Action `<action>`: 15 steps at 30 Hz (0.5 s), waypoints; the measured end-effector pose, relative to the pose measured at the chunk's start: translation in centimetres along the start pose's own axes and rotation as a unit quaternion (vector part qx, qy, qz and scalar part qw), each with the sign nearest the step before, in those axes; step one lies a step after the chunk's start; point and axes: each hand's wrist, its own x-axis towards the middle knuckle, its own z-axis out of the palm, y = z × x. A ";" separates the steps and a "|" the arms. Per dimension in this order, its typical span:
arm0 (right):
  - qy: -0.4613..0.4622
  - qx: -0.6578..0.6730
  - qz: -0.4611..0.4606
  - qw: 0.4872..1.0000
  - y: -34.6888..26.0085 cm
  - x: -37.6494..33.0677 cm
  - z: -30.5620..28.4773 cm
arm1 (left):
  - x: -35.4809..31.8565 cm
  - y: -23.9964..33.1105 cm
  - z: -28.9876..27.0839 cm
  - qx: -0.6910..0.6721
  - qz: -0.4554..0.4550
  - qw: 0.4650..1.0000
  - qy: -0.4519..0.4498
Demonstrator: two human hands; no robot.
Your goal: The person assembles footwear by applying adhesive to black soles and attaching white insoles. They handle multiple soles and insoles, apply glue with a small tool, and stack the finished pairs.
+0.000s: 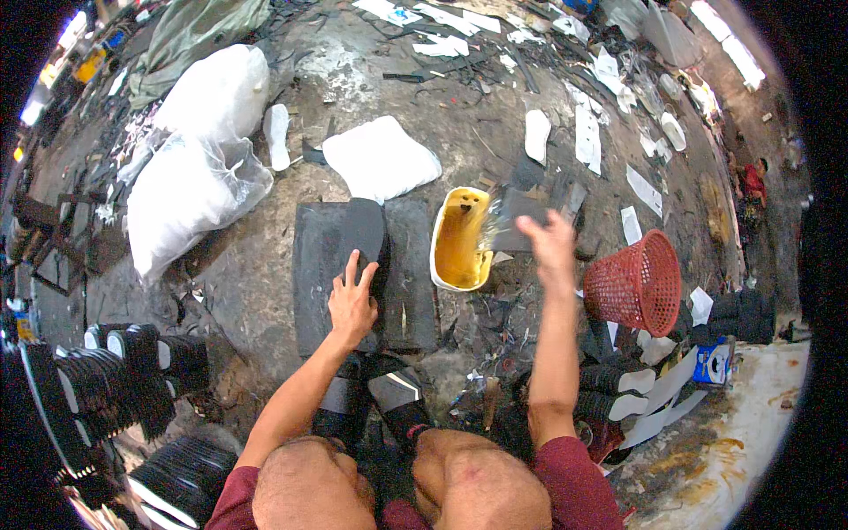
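Observation:
My left hand (352, 300) lies flat with fingers spread on a black shoe-sole-shaped piece (357, 231) that rests on a dark grey slab (320, 265). My right hand (548, 243) is raised over the right rim of a white container of yellow glue (459, 240) and grips a brush (493, 223), blurred, whose bristles hang at the container's edge. A flat dark piece (521, 216) lies just beyond that hand. My knees show at the bottom edge.
A red mesh basket (636, 283) stands to the right. White bags (199, 168) lie at the left and a white pad (382, 157) behind the slab. Stacks of black soles (115, 371) sit at lower left; white cut-outs and scraps litter the floor.

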 end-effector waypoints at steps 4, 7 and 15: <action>-0.058 -0.084 -0.106 0.989 -4.0 -3.5 -4.7 | 0.0 -0.5 -0.2 -0.012 0.000 1.000 0.000; -0.211 -0.611 -0.072 0.760 -3.4 -6.9 -5.6 | -0.7 -0.9 -0.3 -0.015 0.005 1.000 0.014; -0.092 -0.664 -0.182 0.720 -3.2 -4.6 -4.8 | -2.4 -2.3 -0.8 -0.103 0.025 0.990 0.088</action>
